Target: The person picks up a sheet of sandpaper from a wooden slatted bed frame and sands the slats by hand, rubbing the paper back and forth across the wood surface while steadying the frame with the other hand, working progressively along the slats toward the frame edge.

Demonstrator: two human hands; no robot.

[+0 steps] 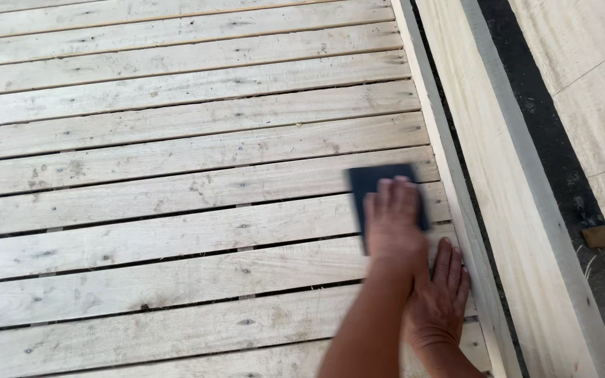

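View: we look straight down at a broad surface of pale wooden slats [176, 140] that fills the left and centre of the frame, each slat running left to right with narrow dark gaps between them.

Left hand [392, 227]: lower centre-right of the frame, blurred; it lies palm down on a dark sanding sheet [372, 180]. The fingers stretch flat across the sheet instead of curling around it, so the grip is open and pressing, not closed.

Sanding sheet: a dark, roughly rectangular piece lying flat on the slats, just right of centre; its upper edge and left edge show, and the rest is hidden under our left hand.

Right hand [439, 301]: lower right of the frame, just below and to the right of the left hand; it rests palm down on a slat, fingers spread and pointing up the frame, holding nothing. Its fingertips lie beside the raised side rail.

Forearms: both enter from the bottom edge, the left one crossing in front of the right.

Side rail [456, 210]: a thick pale wooden beam that runs from top centre down to the lower right and borders the right ends of the slats.

Floor [561, 182]: a dark strip in the right of the frame.

Boards [596, 84]: more pale boards lie in the upper right corner.

Small offcut [599, 236]: a little wooden block on the floor at the right edge.
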